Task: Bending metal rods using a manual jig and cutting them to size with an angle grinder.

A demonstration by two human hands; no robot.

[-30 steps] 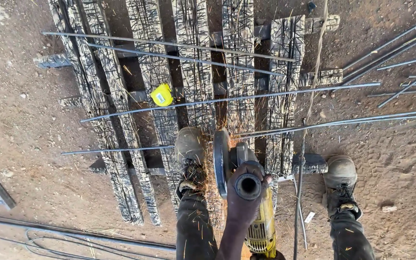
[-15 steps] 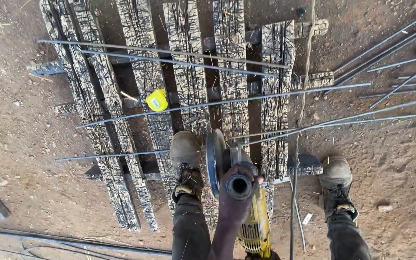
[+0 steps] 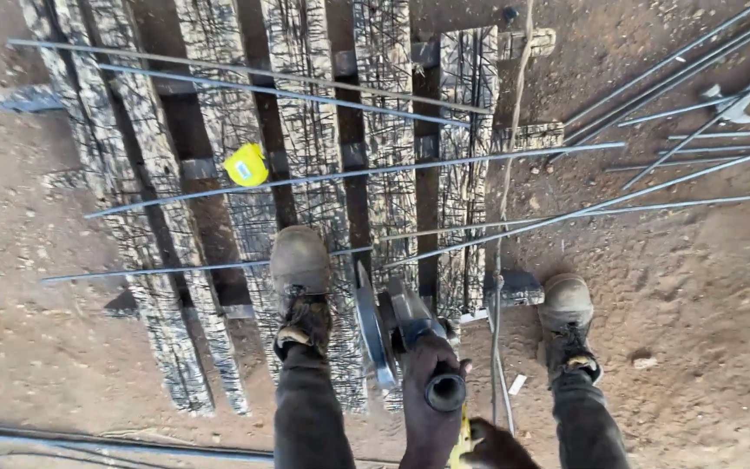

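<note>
An angle grinder (image 3: 392, 326) is shown held low between the person's two boots, above a scorched wooden pallet (image 3: 305, 130) on which long steel rods (image 3: 349, 174) are laid crosswise. The left hand (image 3: 431, 391) is wrapped around the black side handle, its fingers (image 3: 418, 356) clamped fully about the grip. The right hand (image 3: 492, 443), gloved and largely cut off by the lower edge of the view, is seen at the yellow rear body (image 3: 462, 434) of the tool; whether its fingers are closed cannot be told. The cutting disc (image 3: 373, 326) stands on edge just left of the left-hand fingers, and its rim lies close to the nearest rod (image 3: 219, 267) ahead of the fingers, though contact cannot be confirmed. That rod is pinned under the left boot (image 3: 299, 260); the right boot (image 3: 566, 304) is planted on bare earth, to the right of the fingers.

For a clean cut, the disc is best kept square to the rod and fed with light, steady pressure, both hands being kept on the tool. The rod is best kept weighted underfoot so that the kerf is not pinched. A yellow tape measure (image 3: 246, 165) lies on the pallet, well ahead and left of the fingers.
</note>
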